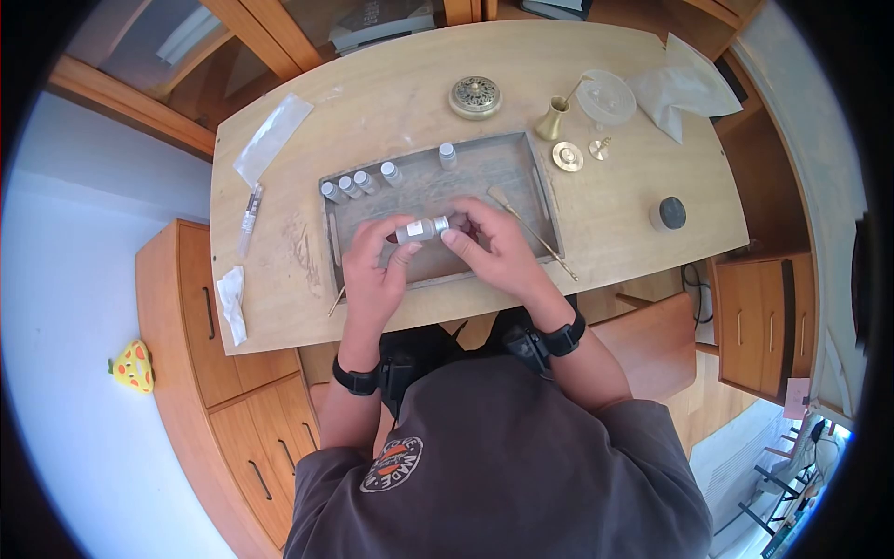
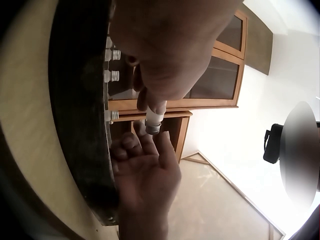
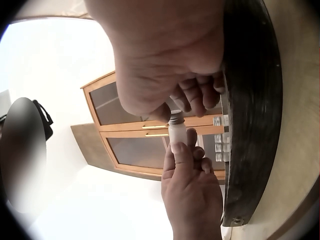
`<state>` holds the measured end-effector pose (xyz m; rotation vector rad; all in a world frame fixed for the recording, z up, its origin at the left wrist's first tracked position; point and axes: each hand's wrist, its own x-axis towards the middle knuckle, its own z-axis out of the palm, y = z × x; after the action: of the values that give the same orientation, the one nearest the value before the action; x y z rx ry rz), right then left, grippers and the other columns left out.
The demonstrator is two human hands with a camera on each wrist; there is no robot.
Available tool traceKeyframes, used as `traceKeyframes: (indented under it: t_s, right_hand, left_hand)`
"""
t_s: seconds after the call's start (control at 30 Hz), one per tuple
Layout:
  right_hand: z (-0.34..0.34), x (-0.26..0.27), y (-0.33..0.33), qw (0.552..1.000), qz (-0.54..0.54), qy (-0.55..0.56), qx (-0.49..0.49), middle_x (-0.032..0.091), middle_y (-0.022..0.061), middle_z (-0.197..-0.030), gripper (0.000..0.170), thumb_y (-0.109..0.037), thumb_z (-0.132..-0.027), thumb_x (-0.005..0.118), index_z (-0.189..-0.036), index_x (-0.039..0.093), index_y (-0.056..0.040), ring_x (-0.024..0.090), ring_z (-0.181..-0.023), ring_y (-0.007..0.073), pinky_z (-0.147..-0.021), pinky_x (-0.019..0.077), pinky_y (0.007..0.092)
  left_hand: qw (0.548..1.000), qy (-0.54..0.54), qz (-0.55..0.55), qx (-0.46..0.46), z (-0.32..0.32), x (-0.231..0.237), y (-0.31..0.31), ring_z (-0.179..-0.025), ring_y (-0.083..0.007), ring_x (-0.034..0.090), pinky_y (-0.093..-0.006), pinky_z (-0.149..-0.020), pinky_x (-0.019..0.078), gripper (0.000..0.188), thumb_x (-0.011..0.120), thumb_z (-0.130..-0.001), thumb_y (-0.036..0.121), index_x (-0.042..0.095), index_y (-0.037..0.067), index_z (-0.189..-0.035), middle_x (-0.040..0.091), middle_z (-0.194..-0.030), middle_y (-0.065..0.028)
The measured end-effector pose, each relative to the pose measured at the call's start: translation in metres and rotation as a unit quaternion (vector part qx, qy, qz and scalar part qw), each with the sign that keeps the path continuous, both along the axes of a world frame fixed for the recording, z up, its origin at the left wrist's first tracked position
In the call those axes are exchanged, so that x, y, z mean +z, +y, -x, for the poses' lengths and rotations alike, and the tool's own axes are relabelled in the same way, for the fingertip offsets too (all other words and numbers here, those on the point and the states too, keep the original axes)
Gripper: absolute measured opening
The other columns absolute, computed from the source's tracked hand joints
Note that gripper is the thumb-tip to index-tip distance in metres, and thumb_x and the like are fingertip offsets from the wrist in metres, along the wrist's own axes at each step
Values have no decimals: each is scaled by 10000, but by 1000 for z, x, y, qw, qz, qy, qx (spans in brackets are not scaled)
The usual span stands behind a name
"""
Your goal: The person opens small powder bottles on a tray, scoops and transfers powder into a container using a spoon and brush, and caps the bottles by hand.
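Observation:
Over the tray, my left hand [image 1: 372,265] grips a small clear glass vial [image 1: 414,231] by its body, thumb on the near side. The vial lies roughly sideways in the head view, its silver screw cap [image 1: 441,224] pointing right. A pale label shows on the glass. My right hand [image 1: 503,256] has its thumb and forefinger at either side of the cap, pinching it, while the other fingers are loosely bent. In the right wrist view the vial [image 3: 177,134] looks whitish inside, with the cap on its neck.
Several similar capped vials [image 1: 364,182] stand along the back of the grey wooden tray [image 1: 447,275]; one vial [image 1: 448,156] stands apart. A thin brush [image 1: 503,198] leans over the tray's right side. Behind are a brass burner [image 1: 475,98], brass vase [image 1: 551,121] and glass dish [image 1: 606,99]. A dark-lidded jar [image 1: 669,214] stands right.

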<state>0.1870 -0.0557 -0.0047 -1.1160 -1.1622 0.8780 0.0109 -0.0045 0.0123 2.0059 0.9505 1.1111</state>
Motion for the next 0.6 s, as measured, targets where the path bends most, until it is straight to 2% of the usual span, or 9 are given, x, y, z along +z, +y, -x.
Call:
traceKeyframes:
  t_s: [0.07, 0.3, 0.47, 0.53, 0.6]
  right_hand:
    - [-4, 2, -2, 998, 6, -57, 41, 527, 85, -684, 195, -156, -917, 626, -1017, 592, 8, 478, -612, 128, -565, 405, 292]
    - [-7, 4, -2, 994, 29, -86, 55, 514, 84, -659, 164, -153, -917, 609, -914, 565, 5, 465, -573, 152, -537, 384, 306]
    - [-3, 4, -4, 997, -2, -73, 1, 515, 82, -655, 159, -146, -900, 620, -876, 570, 3, 473, -560, 156, -520, 382, 309]
    - [0, 4, -5, 996, -20, -86, -20, 518, 82, -655, 156, -140, -884, 636, -864, 577, 3, 483, -559, 160, -520, 389, 306]
    - [2, 4, -5, 994, -39, -99, -40, 522, 82, -656, 154, -133, -868, 651, -852, 583, 4, 492, -558, 163, -519, 396, 303]
  left_hand:
    - [1000, 6, -3, -4, 0, 3, 0, -801, -233, 612, -315, -750, 494, 263, 723, -791, 40, 666, 29, -1047, 645, -902, -118]
    - [999, 17, -39, -11, -4, 8, -2, -829, -241, 618, -326, -744, 497, 271, 733, -774, 43, 672, 27, -1039, 676, -912, -113]
    - [997, 55, -50, -36, -4, 18, 2, -864, -277, 607, -355, -786, 474, 269, 744, -752, 55, 669, 40, -1009, 674, -929, -101]
    - [981, 130, -132, -61, -6, 27, 5, -899, -294, 584, -380, -827, 443, 269, 750, -725, 57, 671, 59, -981, 658, -961, -88]
    - [976, 148, -149, -65, -9, 34, 4, -913, -293, 577, -387, -834, 433, 282, 751, -712, 56, 672, 68, -982, 649, -973, -83]
